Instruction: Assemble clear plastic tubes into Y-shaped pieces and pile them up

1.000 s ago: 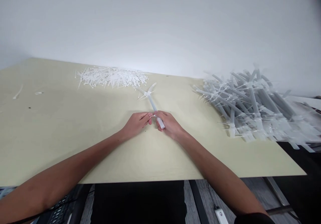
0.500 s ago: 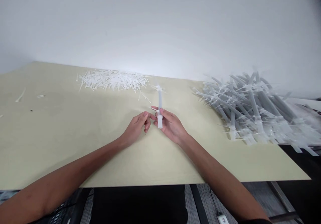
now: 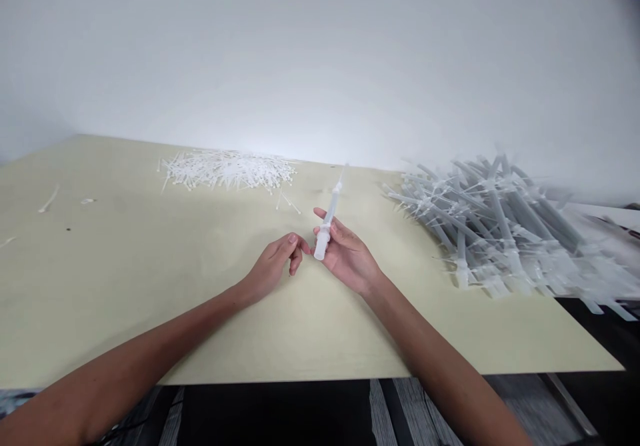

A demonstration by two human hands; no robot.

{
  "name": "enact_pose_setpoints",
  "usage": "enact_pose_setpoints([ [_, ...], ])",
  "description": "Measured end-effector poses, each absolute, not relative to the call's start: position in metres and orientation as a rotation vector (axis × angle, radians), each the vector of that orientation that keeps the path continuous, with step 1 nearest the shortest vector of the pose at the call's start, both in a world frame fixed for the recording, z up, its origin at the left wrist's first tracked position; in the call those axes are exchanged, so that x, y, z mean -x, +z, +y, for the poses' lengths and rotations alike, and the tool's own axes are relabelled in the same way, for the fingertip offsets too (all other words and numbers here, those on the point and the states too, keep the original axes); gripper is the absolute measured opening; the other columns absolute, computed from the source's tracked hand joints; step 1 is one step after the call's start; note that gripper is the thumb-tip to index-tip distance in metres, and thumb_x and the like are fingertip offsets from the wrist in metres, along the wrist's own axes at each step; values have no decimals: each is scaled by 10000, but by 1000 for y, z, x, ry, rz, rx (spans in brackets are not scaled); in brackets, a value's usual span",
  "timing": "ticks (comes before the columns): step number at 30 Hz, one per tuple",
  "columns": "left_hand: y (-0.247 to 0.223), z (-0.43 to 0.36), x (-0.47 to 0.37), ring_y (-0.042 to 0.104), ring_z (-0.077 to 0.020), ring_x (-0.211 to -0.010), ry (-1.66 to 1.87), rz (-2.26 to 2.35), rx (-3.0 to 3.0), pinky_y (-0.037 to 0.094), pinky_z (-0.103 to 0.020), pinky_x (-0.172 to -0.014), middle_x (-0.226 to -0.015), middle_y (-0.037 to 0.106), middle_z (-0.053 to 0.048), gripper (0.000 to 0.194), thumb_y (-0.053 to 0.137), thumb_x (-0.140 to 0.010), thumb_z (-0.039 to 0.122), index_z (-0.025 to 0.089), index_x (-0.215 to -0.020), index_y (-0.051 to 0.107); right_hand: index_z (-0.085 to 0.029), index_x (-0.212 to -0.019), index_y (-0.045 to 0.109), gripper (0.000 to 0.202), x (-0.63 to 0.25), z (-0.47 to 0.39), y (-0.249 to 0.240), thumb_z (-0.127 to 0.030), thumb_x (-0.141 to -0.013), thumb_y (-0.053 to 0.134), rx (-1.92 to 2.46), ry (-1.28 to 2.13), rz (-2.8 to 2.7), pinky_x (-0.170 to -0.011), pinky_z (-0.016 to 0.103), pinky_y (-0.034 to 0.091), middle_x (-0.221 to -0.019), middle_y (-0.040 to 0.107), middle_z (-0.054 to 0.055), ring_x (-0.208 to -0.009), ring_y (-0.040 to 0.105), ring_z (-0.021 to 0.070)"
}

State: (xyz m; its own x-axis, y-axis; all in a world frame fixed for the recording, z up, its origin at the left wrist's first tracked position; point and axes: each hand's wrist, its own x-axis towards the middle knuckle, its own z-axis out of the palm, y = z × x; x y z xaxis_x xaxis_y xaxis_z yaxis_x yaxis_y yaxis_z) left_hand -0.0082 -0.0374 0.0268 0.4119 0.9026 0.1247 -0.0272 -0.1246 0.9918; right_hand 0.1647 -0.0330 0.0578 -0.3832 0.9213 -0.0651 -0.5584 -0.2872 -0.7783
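Between the fingers and thumb of my right hand (image 3: pixel 350 253) is a translucent plastic tube (image 3: pixel 331 207), tilted with its far end up and to the right. Its near end has a wider whitish sleeve (image 3: pixel 321 246). Thin cable-tie tails seem to stick out at the tube's far end, though they are blurred. My left hand (image 3: pixel 275 263) is just left of the sleeve, its fingers loosely bent and the index fingertip at or very near the sleeve. Nothing shows in the left hand.
A heap of white cable ties (image 3: pixel 230 169) lies at the back of the table (image 3: pixel 150 266), a few loose ones beside it. To the right is a large pile of similar tubes (image 3: pixel 500 226), some overhanging the edge. Scattered ties (image 3: pixel 49 201) lie far left; a wall stands behind.
The tube has tilted from nearly upright to leaning right, turned by my right hand. The cable tie that stuck out leftward by the fingers no longer shows. The view has shifted slightly.
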Motion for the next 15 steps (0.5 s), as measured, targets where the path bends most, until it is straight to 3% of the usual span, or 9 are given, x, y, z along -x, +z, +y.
enact_pose_setpoints([
  [4, 29, -39, 8, 431, -108, -576, 992, 823, -1500, 389, -264, -640, -607, 463, 17, 409, 272, -944, 448, 158, -852, 545, -243, -1093, 580, 300, -165, -32, 55, -273, -800, 637, 655, 1836, -895, -726, 268, 432, -866, 616, 13, -678, 516, 97],
  [9, 29, -39, 9, 511, -127, -645, 975, 806, -1490, 425, -275, -643, -781, 574, -27, 393, 290, -923, 506, 176, -896, 502, -238, -967, 544, 244, -161, -32, 47, -262, -766, 679, 779, 1719, -1111, -702, 276, 418, -694, 568, -29, -650, 516, 106],
  [12, 27, -38, 9, 532, -128, -644, 855, 915, -1565, 418, -264, -634, -747, 587, 1, 311, 420, -882, 501, 199, -924, 479, -241, -949, 522, 267, -160, -31, 44, -282, -746, 691, 886, 1565, -1225, -696, 279, 422, -701, 570, -33, -691, 538, 121],
  [15, 24, -37, 9, 521, -134, -623, 784, 1065, -1702, 385, -256, -598, -676, 571, 23, 288, 402, -890, 475, 216, -977, 494, -230, -927, 522, 234, -160, -30, 43, -331, -767, 659, 957, 1447, -1289, -700, 282, 436, -747, 573, -18, -737, 549, 131],
])
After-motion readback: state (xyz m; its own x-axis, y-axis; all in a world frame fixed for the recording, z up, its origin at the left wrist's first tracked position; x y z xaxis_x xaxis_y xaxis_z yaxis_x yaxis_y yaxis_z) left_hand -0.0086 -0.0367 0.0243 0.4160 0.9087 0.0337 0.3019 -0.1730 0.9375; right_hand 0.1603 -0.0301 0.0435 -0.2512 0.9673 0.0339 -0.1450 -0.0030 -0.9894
